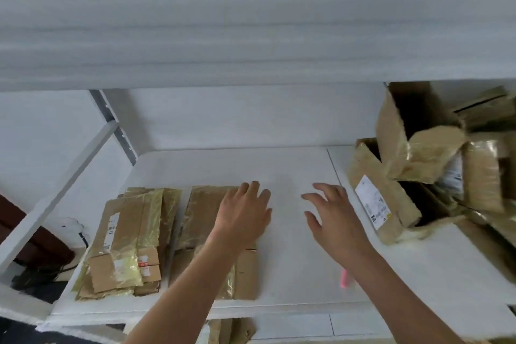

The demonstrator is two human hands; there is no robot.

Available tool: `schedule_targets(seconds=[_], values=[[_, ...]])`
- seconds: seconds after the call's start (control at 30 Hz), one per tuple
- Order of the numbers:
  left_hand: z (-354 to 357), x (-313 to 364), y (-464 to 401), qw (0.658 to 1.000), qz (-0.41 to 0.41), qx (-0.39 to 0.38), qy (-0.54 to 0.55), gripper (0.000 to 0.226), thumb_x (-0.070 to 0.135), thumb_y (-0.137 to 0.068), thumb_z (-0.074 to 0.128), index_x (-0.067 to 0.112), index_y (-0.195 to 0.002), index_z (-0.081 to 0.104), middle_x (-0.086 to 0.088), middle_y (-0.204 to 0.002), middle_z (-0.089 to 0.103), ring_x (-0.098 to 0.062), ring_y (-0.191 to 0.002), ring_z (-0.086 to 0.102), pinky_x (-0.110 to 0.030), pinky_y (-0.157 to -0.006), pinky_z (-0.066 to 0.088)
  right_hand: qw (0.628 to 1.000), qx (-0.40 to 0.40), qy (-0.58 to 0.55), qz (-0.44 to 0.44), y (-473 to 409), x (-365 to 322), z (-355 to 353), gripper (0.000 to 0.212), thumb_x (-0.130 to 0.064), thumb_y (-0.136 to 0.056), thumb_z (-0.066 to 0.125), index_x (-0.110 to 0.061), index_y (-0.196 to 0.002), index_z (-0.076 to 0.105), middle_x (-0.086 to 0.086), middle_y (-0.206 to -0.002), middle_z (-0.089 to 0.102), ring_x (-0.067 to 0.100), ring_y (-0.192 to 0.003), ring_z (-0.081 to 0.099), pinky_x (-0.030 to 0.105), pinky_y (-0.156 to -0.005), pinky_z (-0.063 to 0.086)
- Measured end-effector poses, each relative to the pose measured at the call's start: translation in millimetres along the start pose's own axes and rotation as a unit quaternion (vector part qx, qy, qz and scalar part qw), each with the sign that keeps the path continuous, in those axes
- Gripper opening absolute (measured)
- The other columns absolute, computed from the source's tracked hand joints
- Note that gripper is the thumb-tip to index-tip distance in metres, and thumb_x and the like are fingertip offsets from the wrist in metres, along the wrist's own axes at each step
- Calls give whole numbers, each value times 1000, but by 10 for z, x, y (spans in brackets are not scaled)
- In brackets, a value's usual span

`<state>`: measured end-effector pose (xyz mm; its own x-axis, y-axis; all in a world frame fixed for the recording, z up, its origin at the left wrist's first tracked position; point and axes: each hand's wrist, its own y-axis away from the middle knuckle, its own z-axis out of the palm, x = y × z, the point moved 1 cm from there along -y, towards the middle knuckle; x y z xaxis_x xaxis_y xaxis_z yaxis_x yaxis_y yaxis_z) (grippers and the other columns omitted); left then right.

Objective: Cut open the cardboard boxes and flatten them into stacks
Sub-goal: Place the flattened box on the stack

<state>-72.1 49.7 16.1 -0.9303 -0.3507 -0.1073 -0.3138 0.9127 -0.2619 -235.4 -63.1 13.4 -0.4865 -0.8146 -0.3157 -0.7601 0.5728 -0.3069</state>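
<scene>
flattened boxes [223, 234] on white shelf [293, 232], lying under left hand [243, 215]; palm down on far right corner of that stack, fingers straight & spread, fingertips reaching past cardboard edge onto bare shelf. second flat stack [125, 243] just left of first, touching or nearly so, w/ yellowish tape and small white labels on top. right hand [335, 218] apart from both stacks, above bare shelf btwn first stack and uncut boxes; fingers spread & relaxed, gripping nothing; can't tell if touching shelf. uncut boxes [418, 153] heaped at right end of shelf, tumbled at angles, some open w/ dark insides, one w/ white shipping label facing front. pink cutter [344, 279] on shelf near front edge, partly hidden behind right forearm.

shelf: white board, seam running front to back right of centre, metal upright [111, 123] at back left, white wall behind, another white shelf overhead, blurred. lower shelf below w/ more cardboard [231, 329] poking out. dark floor & cables at left.

both flat stacks long axis front to back, leaning slightly right at far end; short ends toward front edge.
</scene>
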Motion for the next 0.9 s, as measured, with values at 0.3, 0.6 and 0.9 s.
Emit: schedule_targets(seconds=[0.3,0.6,0.9], values=[[-222,1041,-607,998,46,49,13,37,37,-74,80,15,-101,70,-7,-104,66,-25,-87,67,-39,-75,55,965,229,129,24,14,859,-1218,45,0,-77,69,-6,-122,62,19,-136,47,33,-120,39,40,-105,34],[-385,1641,-841,998,25,51,4,35,34,-69,83,15,-95,69,-7,-99,67,-24,-81,68,-36,-68,56,952,82,294,-20,-460,1566,-1375,58,-26,-84,70,1,-132,54,18,-132,58,33,-138,41,47,-120,17],[-402,1669,-719,999,-34,21,0,34,34,-79,77,14,-105,67,-9,-109,65,-26,-88,67,-38,-69,54,940,8,330,82,-560,1529,-1305,12,-28,-80,69,-21,-90,67,-6,-68,61,14,-53,51,25,-51,25]])
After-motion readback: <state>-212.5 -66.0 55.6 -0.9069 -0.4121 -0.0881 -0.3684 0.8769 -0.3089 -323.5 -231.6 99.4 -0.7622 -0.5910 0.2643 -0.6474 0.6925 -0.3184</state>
